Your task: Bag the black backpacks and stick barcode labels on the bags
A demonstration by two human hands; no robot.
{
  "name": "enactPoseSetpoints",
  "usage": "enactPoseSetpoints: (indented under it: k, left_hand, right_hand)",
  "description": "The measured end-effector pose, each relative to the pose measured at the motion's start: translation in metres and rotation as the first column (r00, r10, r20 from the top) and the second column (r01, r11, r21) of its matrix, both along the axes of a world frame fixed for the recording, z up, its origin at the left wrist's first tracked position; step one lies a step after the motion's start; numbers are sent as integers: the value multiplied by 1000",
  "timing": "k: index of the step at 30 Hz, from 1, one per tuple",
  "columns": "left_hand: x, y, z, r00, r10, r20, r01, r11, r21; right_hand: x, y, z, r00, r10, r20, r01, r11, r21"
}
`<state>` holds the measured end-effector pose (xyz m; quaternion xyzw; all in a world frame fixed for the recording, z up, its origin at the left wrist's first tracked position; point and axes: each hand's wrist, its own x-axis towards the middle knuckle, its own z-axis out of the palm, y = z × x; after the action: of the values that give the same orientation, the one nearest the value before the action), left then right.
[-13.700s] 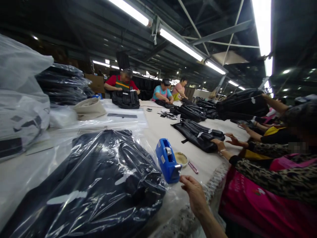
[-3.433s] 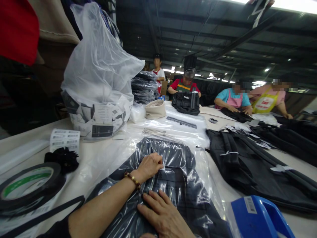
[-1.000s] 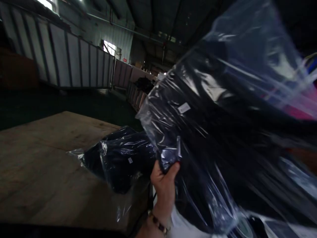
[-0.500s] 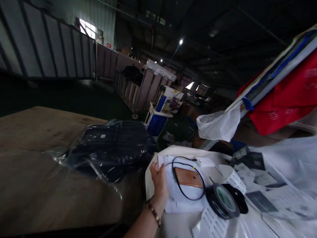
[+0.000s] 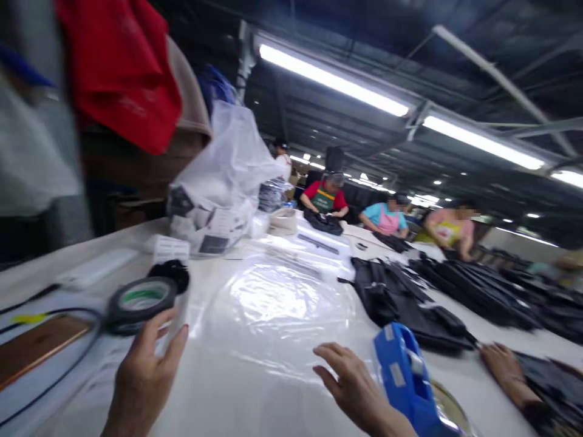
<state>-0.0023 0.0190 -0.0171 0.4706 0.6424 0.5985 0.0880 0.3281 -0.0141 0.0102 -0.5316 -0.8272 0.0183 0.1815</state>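
My left hand [image 5: 144, 370] is held open over the white table, thumb and fingers apart, just in front of a black tape roll [image 5: 141, 302] with a green core. To the right, my right hand [image 5: 348, 385] hovers with its fingers spread and nothing in them. Between and beyond the hands lie clear plastic bags [image 5: 273, 303], shiny under the lamps. A blue tape dispenser [image 5: 403, 379] stands directly beside my right hand. Left of the tape roll are an orange-brown phone [image 5: 40, 346] and a black cable [image 5: 96, 331].
A black backpack [image 5: 410, 303] lies right of the plastic bags. Another person's hand [image 5: 505, 367] rests at the right. Farther back, several co-workers handle black items. A translucent sack [image 5: 228, 182] of papers stands at the back left, near hanging red cloth [image 5: 122, 73].
The view has swung right, from the plastic-wrapped dark bundle to the long table. My left hand has left the papers beside the phone, and my right hand has come into view.
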Motion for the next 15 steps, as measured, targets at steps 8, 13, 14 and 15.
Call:
enactPoseSetpoints:
  k: [8,13,14,15]
  left_hand:
    - [140,63,-49,723,-663,-197,646,749,-150]
    - [209,73,-50,559,-829,14,782,521,-342]
    - [219,75,-48,555,-830,52,786,503,-359]
    - [229,77,-46,549,-832,78,790,485,-375]
  right_hand:
    - [145,23,5,617,-523,-588,562,816,-135]
    - [264,46,-1,41,-722,-690,748,481,-458]
    - [281,48,-7,-94,-730,-677,725,416,-549]
    - [294,50,-14,-217,-726,-653,682,366,-633]
